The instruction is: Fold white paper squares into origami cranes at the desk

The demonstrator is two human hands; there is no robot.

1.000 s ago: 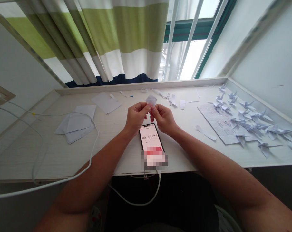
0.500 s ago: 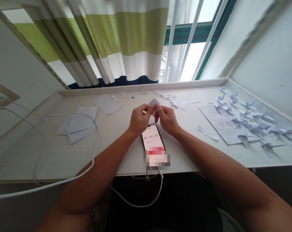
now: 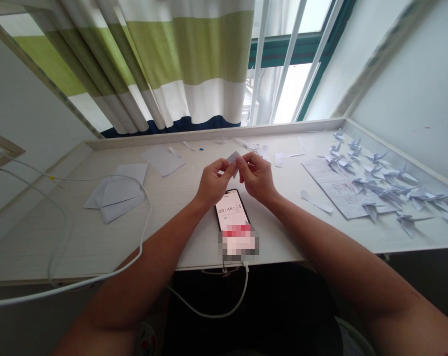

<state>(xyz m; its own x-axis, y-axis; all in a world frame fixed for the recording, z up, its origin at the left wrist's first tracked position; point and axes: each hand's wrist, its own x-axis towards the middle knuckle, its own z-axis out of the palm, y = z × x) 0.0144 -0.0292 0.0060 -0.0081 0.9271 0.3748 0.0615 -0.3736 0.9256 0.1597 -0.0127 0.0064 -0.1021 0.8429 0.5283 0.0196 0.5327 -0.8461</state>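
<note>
A small folded piece of white paper point(image 3: 234, 156) is held up between my two hands, above the far end of a phone. My left hand point(image 3: 215, 180) pinches its left side between thumb and fingers. On the other side, my right hand point(image 3: 258, 176) grips it with thumb and curled fingertips. The fingers cover much of the paper, so its full fold cannot be made out. Beneath the hands lies the phone point(image 3: 233, 212), its lit screen showing a timer partly in shadow.
Several white paper cranes point(image 3: 385, 173) crowd the desk's right side, some on a written sheet point(image 3: 342, 198). Loose paper sheets point(image 3: 122, 185) lie at left, with another sheet point(image 3: 163, 160) behind. Paper strips point(image 3: 316, 201) are scattered about. A white cable point(image 3: 144, 237) crosses my left arm.
My right hand has shifted its fingers slightly on the folded paper, the index finger now more raised. The whole view has moved a little; both hands still hold the paper.
</note>
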